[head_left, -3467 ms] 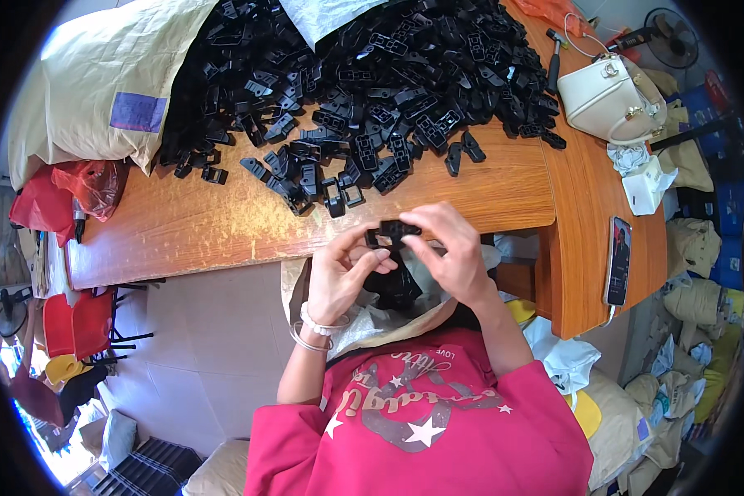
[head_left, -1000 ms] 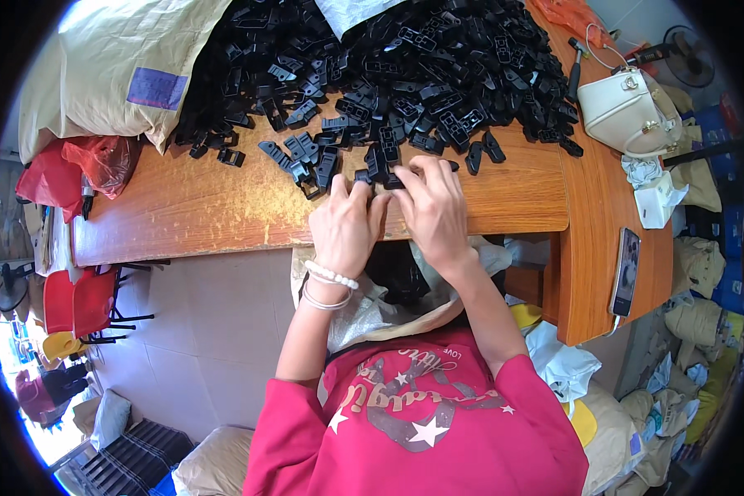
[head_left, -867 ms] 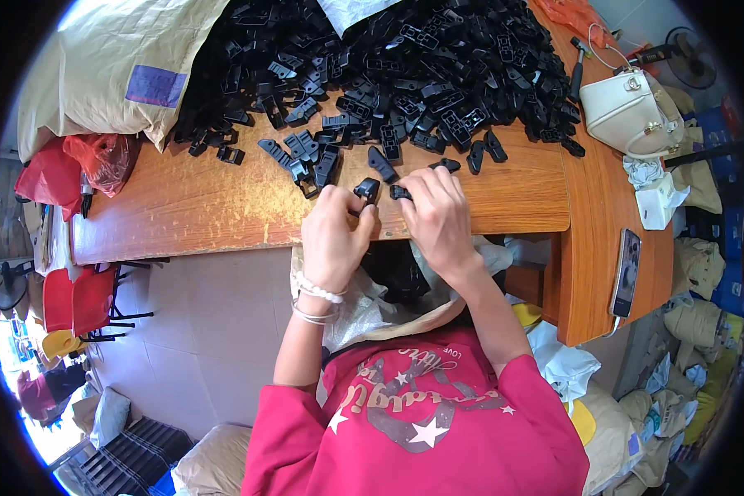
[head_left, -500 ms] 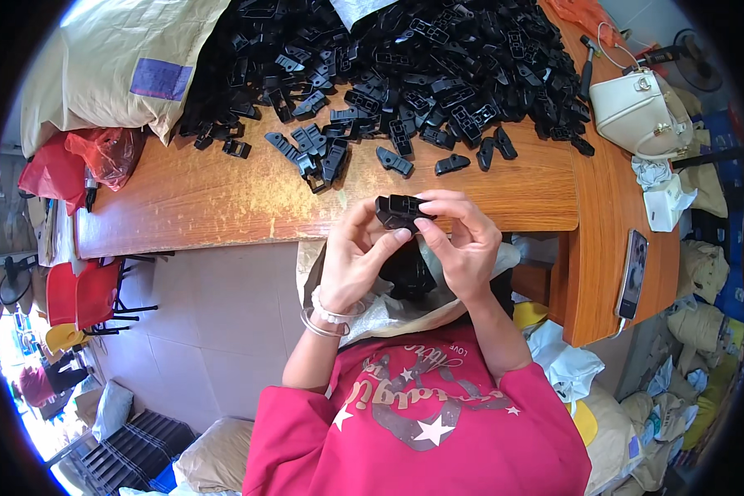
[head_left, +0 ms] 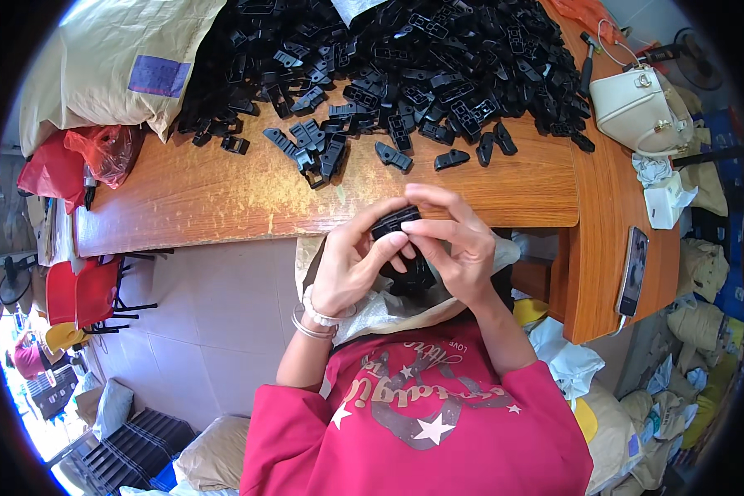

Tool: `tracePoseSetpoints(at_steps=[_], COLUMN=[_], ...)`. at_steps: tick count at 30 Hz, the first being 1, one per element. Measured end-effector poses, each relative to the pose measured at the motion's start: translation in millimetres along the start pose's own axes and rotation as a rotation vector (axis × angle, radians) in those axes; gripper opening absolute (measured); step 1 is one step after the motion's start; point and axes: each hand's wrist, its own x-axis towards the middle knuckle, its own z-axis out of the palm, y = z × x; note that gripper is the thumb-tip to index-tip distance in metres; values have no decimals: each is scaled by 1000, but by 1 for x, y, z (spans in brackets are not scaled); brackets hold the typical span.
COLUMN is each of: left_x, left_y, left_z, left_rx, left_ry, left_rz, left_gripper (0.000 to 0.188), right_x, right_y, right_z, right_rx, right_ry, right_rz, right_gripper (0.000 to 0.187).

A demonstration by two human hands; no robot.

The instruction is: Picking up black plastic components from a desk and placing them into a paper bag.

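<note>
Above my lap, at the table's near edge, I hold a black moulded plastic part [head_left: 394, 220] with several recesses. My left hand [head_left: 349, 263] is closed round its left side, thumb on the near face. My right hand [head_left: 461, 252] pinches its right end between thumb and fingers; the fingers hide some of it. Right below both hands, an open pale sack [head_left: 380, 307] lies in my lap with black parts [head_left: 412, 279] inside. Beyond the hands, a large heap of similar black plastic parts [head_left: 463, 91] covers the far side of the table, with a few loose ones nearer me.
The wooden table [head_left: 215, 207] has a side wing on the right holding a phone [head_left: 633, 273], a cream handbag [head_left: 641, 112] and a hammer [head_left: 587, 66]. A full beige sack [head_left: 99, 74] and red plastic bags [head_left: 107, 157] lie at the left. Red chairs [head_left: 83, 293] stand on the floor.
The black part has turned and tilted in my hands, its left end now lower. My right fingers have shifted their grip on it, and my left wrist has moved slightly left.
</note>
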Motion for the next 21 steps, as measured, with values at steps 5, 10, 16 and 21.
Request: tracePoseSetpoints(at_steps=[5, 10, 16, 21], left_x=[-2, 3, 55, 64], left_y=[-6, -8, -16, -15], left_z=[11, 2, -14, -12], left_rx=[203, 414, 931, 1142], left_ry=[143, 88, 276, 269], left_rz=[184, 186, 388, 364], left_gripper=[48, 44, 34, 25], right_x=[-13, -9, -5, 20], right_y=[1, 0, 16, 32], right_z=[14, 3, -15, -14], right_rx=[234, 66, -153, -636], right_ry=[134, 68, -97, 155], right_rz=[266, 193, 175, 173], right_gripper=[40, 25, 18, 25])
